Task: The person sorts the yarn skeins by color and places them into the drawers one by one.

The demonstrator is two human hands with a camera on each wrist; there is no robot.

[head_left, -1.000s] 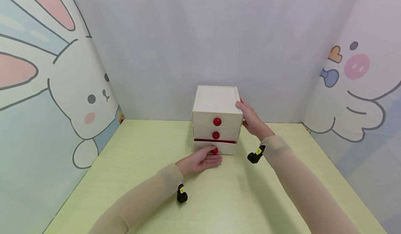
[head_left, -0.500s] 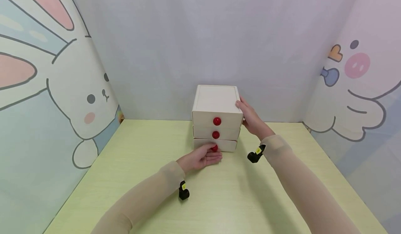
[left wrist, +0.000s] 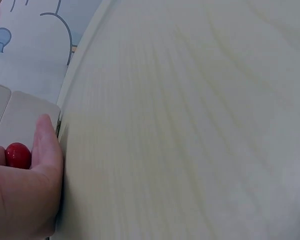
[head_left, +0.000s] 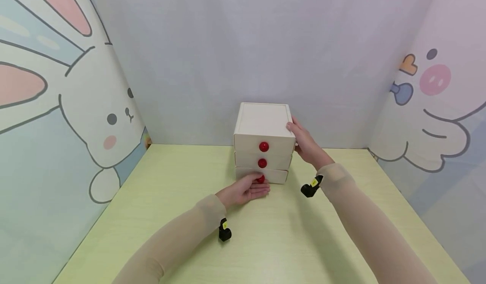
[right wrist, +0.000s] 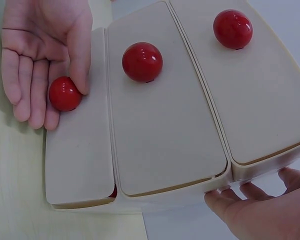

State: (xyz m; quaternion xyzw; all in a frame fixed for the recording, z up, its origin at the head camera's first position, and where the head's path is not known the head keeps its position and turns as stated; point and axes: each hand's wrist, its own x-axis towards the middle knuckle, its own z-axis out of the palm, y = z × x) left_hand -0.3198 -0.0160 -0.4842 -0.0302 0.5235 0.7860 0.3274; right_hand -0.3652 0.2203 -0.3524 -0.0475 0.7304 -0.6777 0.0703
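A small white cabinet (head_left: 264,119) of three stacked drawers, each with a round red knob, stands on the table. My left hand (head_left: 241,191) is at the bottom drawer (head_left: 276,176), palm up, pinching its red knob (right wrist: 65,94) between thumb and fingers. In the left wrist view the knob (left wrist: 18,156) shows between the thumb and a finger. My right hand (head_left: 308,148) rests against the cabinet's right side, thumb at the top edge; in the right wrist view its fingers (right wrist: 250,191) touch the side wall. All three drawers look pushed in, the bottom one with a slim gap at its edge.
The pale yellow-green table (head_left: 182,170) runs up to a grey-white curtain (head_left: 190,64) behind the cabinet. Printed side panels with a rabbit (head_left: 95,106) and a pink-nosed figure (head_left: 433,106) flank it.
The bottom drawer has slid back into the cabinet, and the red gap above it has closed. My left hand moved slightly forward with the knob. The right hand stayed in place.
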